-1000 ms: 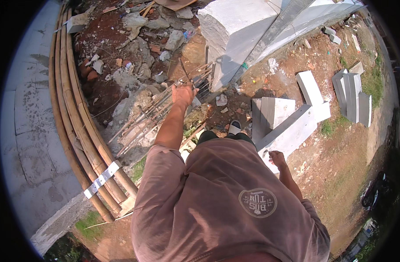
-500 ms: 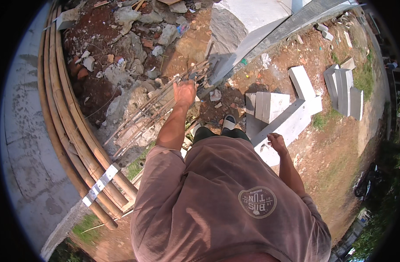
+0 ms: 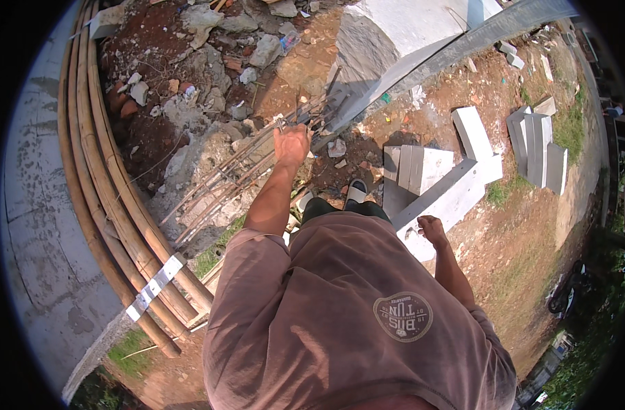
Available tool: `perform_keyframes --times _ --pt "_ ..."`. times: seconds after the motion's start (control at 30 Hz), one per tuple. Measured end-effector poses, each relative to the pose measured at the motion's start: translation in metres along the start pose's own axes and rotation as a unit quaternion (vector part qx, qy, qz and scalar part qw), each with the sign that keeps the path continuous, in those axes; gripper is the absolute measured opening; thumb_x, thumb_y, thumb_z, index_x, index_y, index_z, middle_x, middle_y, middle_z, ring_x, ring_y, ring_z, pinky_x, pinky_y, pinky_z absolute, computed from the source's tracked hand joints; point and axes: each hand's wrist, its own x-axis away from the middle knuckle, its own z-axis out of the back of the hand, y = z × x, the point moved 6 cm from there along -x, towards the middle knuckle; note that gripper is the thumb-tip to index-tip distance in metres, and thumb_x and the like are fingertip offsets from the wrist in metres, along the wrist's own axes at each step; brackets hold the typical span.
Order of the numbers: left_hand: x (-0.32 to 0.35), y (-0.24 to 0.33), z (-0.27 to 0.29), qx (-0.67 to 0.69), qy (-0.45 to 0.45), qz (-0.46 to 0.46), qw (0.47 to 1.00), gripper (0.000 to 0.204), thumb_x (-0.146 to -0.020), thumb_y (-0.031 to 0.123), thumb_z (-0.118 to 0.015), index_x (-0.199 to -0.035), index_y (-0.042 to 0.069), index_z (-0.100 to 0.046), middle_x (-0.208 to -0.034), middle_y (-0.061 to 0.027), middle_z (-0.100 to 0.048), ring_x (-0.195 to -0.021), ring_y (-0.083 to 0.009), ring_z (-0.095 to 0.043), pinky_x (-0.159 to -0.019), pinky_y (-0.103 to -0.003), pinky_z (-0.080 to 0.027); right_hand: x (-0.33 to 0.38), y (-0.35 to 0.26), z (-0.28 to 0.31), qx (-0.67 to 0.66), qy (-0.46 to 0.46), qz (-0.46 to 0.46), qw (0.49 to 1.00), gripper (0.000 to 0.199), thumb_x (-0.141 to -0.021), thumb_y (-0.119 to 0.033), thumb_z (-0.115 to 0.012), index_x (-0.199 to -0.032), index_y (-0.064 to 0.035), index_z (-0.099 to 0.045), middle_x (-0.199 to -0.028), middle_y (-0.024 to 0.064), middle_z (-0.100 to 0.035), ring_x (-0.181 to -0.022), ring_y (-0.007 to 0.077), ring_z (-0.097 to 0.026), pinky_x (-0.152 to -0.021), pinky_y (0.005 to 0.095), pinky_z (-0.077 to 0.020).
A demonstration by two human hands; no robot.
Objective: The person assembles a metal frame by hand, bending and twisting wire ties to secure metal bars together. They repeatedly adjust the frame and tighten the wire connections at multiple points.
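And there it is, right on the brown short-sleeved cloth shirt (image 3: 312, 328): a round, pale-outlined printed emblem (image 3: 403, 317), sitting to the right on the torso, with lettering inside! It's upside down from up here, the large pale capitals stacked in two rows across the middle, tiny characters tucked at either side, and a small curved line of print hugging the rim nearest the hem. Over on the left, the whitish flat strip (image 3: 154, 287) across the long tan bamboo poles (image 3: 131, 236) shows dark specks, too small to make out.
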Motion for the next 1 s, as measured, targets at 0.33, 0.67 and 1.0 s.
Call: perform_keyframes --times 0.33,0.67,1.0 --pt "0.001 0.002 0.002 0.03 -0.066 0.028 0.997 0.035 -0.091 0.04 -0.051 -0.107 0.01 -0.059 -0.103 -0.013 -0.067 -0.105 -0.0286 -0.059 -0.102 -0.049 -0.031 -0.002 -0.016 -0.001 0.012 -0.008 0.023 1.0 0.032 -0.088 -0.02 -0.059 -0.099 0.0098 -0.063 -0.077 0.0101 -0.064 -0.066 0.0148 -0.061 -0.06 0.027 -0.0502" --pt "0.0 0.007 0.008 0.014 -0.074 0.03 0.997 0.034 -0.092 0.039 -0.051 -0.104 0.01 -0.061 -0.102 -0.0134 -0.067 -0.103 -0.0286 -0.06 -0.097 -0.048 -0.034 -0.001 0.009 -0.003 0.003 -0.007 -0.007 1.0 0.033 -0.088 -0.023 -0.061 -0.099 0.0087 -0.063 -0.078 0.0117 -0.066 -0.064 0.0161 -0.062 -0.06 0.0287 -0.0502" --pt "-0.001 0.006 0.005 0.017 -0.074 0.028 0.997 0.034 -0.092 0.039 -0.05 -0.104 0.009 -0.061 -0.106 -0.0108 -0.065 -0.103 -0.0269 -0.06 -0.094 -0.048 -0.035 -0.012 0.005 -0.003 0.046 -0.023 -0.009 0.999 0.035 -0.088 -0.023 -0.06 -0.101 0.0093 -0.063 -0.08 0.0135 -0.067 -0.062 0.0167 -0.062 -0.061 0.0297 -0.0499"
